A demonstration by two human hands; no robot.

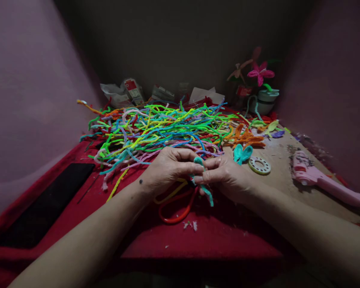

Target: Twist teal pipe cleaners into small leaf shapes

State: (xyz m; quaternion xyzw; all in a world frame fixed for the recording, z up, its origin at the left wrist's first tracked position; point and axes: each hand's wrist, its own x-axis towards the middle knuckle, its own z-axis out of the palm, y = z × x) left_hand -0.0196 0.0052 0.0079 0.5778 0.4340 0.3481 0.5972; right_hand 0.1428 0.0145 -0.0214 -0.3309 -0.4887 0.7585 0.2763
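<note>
Both my hands meet over the red cloth and pinch one teal pipe cleaner. My left hand grips its bent top loop between thumb and fingers. My right hand pinches the stem just below, and the loose end hangs down toward me. Under my hands lie a red and a yellow pipe cleaner loop. Two finished teal petal loops rest just beyond my right hand.
A big heap of many-coloured pipe cleaners fills the middle. Orange petals, a white ring and a pink glue gun lie right. A potted pink flower stands behind. A black slab lies left.
</note>
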